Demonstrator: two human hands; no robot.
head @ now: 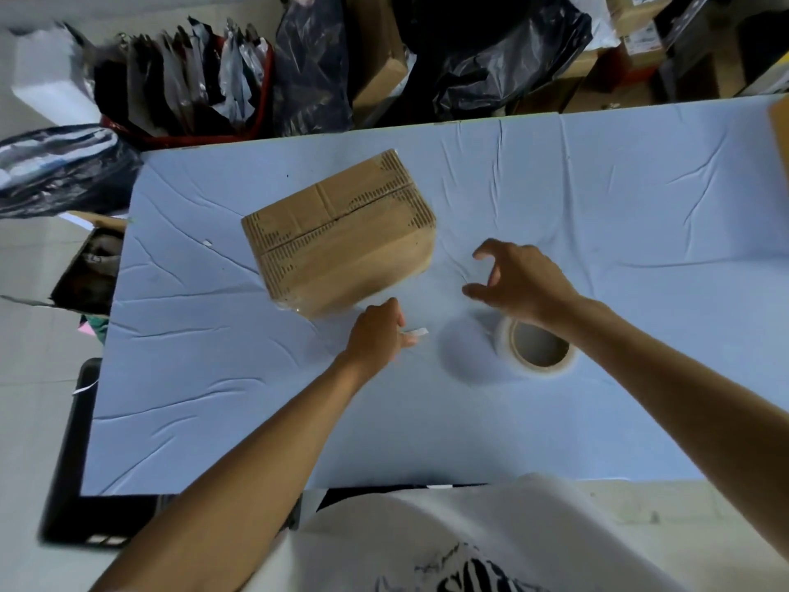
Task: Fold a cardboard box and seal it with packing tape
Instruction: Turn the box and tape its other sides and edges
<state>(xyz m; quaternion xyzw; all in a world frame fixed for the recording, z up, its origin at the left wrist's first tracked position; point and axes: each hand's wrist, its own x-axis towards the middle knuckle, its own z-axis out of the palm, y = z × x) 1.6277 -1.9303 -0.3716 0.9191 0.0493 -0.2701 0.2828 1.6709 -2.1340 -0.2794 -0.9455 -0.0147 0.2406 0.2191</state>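
Cardboard box [341, 237]: closed, on bench [597, 207], just beyond left grip [378, 331].
Left grip: fingers curled; white strip [420, 332] at fingertips, hold unclear.
Right grip [516, 279]: spread, empty, right of box.
Tape roll [538, 348]: flat, under right wrist.

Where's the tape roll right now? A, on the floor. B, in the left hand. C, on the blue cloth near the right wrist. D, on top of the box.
C: the tape roll lies hole-up on the blue cloth by the right hand wrist, apart from the box.
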